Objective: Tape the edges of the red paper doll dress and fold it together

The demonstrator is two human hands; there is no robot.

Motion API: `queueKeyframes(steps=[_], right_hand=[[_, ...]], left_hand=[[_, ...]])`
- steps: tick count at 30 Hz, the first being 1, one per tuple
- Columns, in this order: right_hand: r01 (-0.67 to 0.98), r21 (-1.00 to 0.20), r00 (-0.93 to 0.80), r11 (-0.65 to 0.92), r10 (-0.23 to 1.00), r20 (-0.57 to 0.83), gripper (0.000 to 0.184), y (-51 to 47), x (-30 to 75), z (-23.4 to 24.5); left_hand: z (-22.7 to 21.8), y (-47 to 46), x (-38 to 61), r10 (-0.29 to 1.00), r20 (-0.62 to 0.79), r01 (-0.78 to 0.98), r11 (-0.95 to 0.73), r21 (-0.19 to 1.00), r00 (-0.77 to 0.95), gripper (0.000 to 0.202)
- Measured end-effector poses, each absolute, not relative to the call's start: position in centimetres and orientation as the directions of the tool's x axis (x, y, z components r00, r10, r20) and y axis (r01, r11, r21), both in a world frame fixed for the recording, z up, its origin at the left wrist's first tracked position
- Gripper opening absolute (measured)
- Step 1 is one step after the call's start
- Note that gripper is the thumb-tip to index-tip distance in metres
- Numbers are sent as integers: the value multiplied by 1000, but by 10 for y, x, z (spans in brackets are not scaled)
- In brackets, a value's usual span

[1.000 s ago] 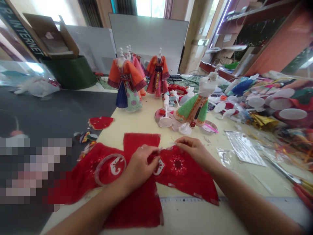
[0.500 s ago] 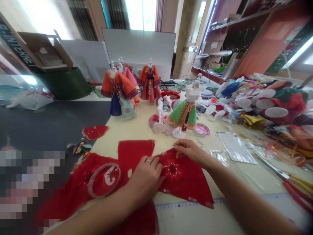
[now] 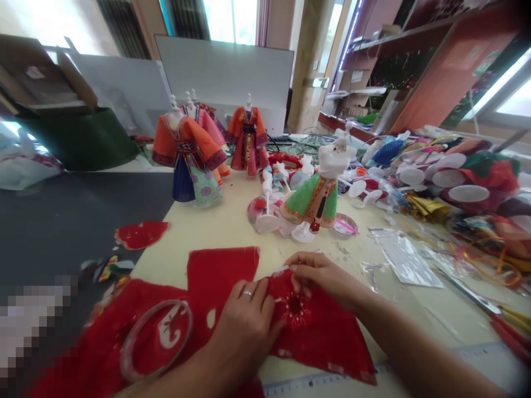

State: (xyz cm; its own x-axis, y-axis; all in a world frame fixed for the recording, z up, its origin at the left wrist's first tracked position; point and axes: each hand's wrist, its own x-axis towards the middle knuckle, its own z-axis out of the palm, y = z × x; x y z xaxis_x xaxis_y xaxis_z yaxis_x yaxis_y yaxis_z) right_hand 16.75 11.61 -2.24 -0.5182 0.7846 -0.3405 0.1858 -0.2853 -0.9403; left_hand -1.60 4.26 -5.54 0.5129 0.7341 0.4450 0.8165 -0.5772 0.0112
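A red embroidered fabric piece (image 3: 323,337), shaped like a small robe, lies spread on the cream table (image 3: 232,226). My left hand (image 3: 244,326) rests flat on its middle, fingers together pressing the cloth, a ring on one finger. My right hand (image 3: 319,276) pinches the upper edge of the right sleeve panel, where a thin white strip (image 3: 280,271) shows. A clear plastic ring (image 3: 155,340) lies on the left part of the cloth.
Doll mannequins in orange and red robes (image 3: 186,155) stand behind, with a green-skirted one (image 3: 317,199) close by. Plastic stands, fabric scraps and packets (image 3: 406,254) crowd the right. Red-handled scissors (image 3: 504,323) lie at far right. A ruler (image 3: 315,381) runs along the near edge.
The view has shifted so the cloth sits lower in frame. My left hand went from pinching at the seam to lying flat on the cloth; my right hand stays at the upper edge.
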Motion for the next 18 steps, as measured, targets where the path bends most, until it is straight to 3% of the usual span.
queueKeyframes(steps=[5,18], right_hand=[[240,-912,-538,-333,737,-410,14,118,159,-31],[331,-896,-510,-297,742,-434,10,120,159,-33]], left_hand=[[-60,39,-17,725,474,816,-577,22,500,25],[-57,41,-19,732,469,808,-586,62,494,28]])
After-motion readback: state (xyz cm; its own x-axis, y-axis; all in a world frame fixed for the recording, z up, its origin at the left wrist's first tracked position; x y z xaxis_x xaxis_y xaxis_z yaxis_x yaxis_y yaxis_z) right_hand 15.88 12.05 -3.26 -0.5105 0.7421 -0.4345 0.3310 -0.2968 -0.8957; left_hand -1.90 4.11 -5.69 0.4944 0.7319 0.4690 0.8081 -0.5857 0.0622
